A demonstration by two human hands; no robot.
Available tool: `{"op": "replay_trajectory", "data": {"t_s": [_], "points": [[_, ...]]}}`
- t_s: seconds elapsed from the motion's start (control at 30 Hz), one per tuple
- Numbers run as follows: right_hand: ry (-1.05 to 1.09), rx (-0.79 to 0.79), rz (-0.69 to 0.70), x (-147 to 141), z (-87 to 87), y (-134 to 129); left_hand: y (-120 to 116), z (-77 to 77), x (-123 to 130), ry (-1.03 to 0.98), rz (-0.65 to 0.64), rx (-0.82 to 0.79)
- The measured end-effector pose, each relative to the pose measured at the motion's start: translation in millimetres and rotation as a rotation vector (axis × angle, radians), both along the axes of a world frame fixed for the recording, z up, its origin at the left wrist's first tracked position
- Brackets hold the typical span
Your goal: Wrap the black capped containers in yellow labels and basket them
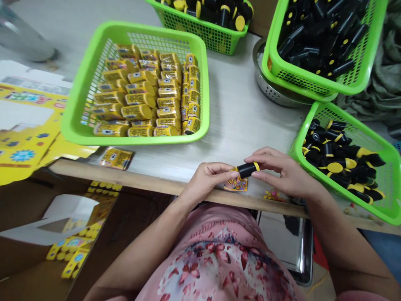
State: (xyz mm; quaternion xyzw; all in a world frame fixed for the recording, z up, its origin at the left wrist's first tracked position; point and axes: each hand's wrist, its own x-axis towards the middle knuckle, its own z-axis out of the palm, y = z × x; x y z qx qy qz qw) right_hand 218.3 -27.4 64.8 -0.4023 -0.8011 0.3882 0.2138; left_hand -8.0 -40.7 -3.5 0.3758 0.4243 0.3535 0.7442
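So, what does the frame show at the near edge of the table (238,104)?

Two bare hands share one black cylinder with a yellow band (247,169), held off the surface between them. The left hand (208,179) pinches its left end with the fingertips, and the right hand (282,171) closes over the banded end from the right.

And what lies just below?

A small printed label (235,184) sits close under the cylinder's left end. Whether the two touch cannot be told from this view.

How is a grip like this done well?

Arguably with light, even pressure from both sides, the cylinder level and the fingers clear of its printed or banded faces.

And the arms?

Both forearms angle inward from the body, the left forearm (147,246) passing over the table's near edge and the right forearm (338,234) coming in from the right, wrists low.

What surrounds them?

To the right, a green basket of black cylinders (319,175); to the far left, a green basket of yellow-wrapped tubes (75,125).
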Motion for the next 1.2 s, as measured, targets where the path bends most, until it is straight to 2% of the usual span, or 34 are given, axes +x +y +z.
{"op": "replay_trajectory", "data": {"t_s": [0.23, 0.5, 0.67, 1.07, 1.2], "points": [[0.029, -0.007, -0.043, 2.5, -4.5, 2.1, 0.6, 1.0, -4.0, -0.097, -0.119, -0.084], [0.025, -0.04, -0.039, -3.9, -7.2, 1.2, 1.8, 3.3, 3.7, -0.123, 0.053, -0.07], [-0.029, -0.039, -0.027, -5.8, -4.5, 2.3, -3.1, 7.6, 5.9, -0.059, 0.156, -0.027], [-0.128, -0.024, -0.001, -12.1, 7.4, 3.9, -4.5, 4.1, 8.6, -0.003, 0.221, 0.06], [-0.153, -0.009, 0.007, -15.7, 3.3, 5.8, -3.2, 6.9, 8.5, 0.015, 0.201, 0.1]]}}
